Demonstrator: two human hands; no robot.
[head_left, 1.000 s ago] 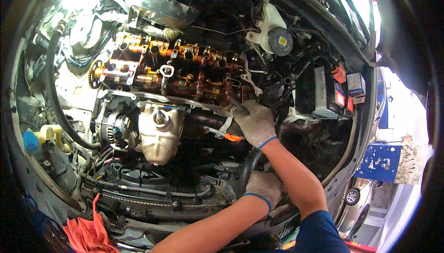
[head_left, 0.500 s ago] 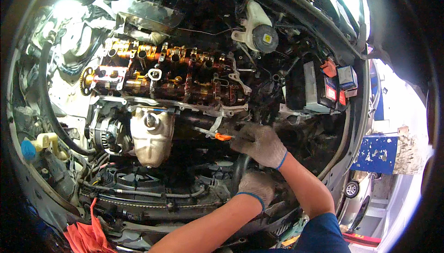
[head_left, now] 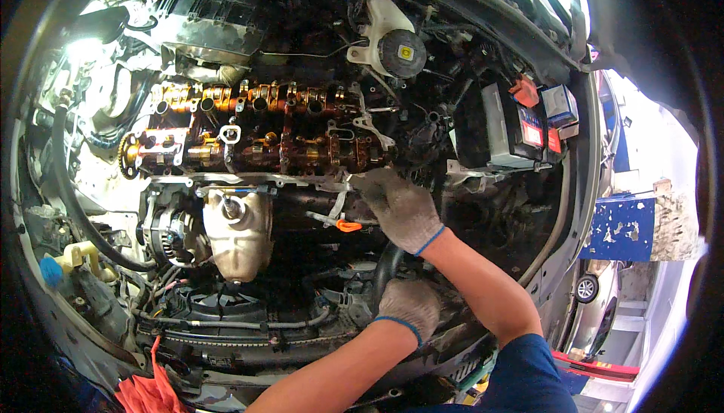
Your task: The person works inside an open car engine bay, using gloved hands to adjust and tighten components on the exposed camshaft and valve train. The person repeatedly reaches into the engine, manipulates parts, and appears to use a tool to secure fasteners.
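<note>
My right hand [head_left: 400, 209], in a knitted glove with a blue cuff, reaches to the near right corner of the opened engine [head_left: 260, 149]. Its fingers are drawn together at the metal edge; whatever they hold is hidden. Just left of that hand is an orange loop handle [head_left: 348, 226], like a dipstick's, beside a metal bracket [head_left: 338, 203]. Lower down, my left hand [head_left: 409, 309], gloved the same way, is beside a thick black hose [head_left: 388, 266] near the front of the engine bay. Its back shows, but its fingers are hidden.
A battery [head_left: 513, 130] stands at the right, and a white reservoir with a black cap [head_left: 400, 52] is at the back. Nearer are a tan metal heat shield [head_left: 237, 239] and an alternator [head_left: 167, 233]. A red cloth [head_left: 151, 392] hangs at the front left edge.
My right hand has moved up and away from beside the orange handle to the engine's edge. My left hand stays low by the hose. The whole view has shifted a little.
</note>
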